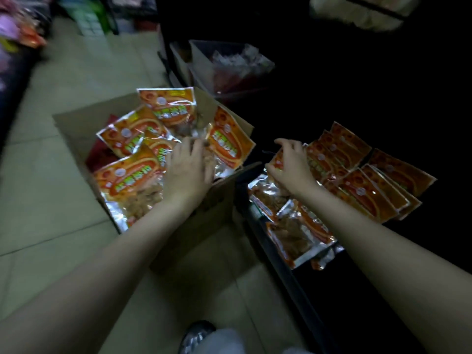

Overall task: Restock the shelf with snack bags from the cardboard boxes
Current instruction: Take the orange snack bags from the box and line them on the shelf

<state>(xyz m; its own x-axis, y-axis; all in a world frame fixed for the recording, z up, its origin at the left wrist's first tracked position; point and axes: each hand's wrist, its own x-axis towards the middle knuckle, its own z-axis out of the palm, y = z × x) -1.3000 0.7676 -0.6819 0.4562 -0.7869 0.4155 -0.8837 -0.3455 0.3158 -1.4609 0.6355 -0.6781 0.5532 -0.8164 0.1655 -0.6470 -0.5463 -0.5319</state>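
An open cardboard box (pixel 76 126) on the floor holds several orange snack bags (pixel 127 175) with clear bottoms. My left hand (pixel 189 167) lies flat on the bags in the box, fingers straight. To the right, a low dark shelf (pixel 281 264) carries rows of the same orange bags (pixel 357 190). My right hand (pixel 291 167) curls its fingers and thumb around the top edge of one bag (pixel 277 162) at the left end of the shelf row.
A clear plastic bin (pixel 227 65) with wrapped goods stands behind the box, against the dark shelving. The tiled floor (pixel 51 200) spreads to the left. Colourful goods (pixel 18 31) line the far left. My shoe (pixel 196 335) shows at the bottom.
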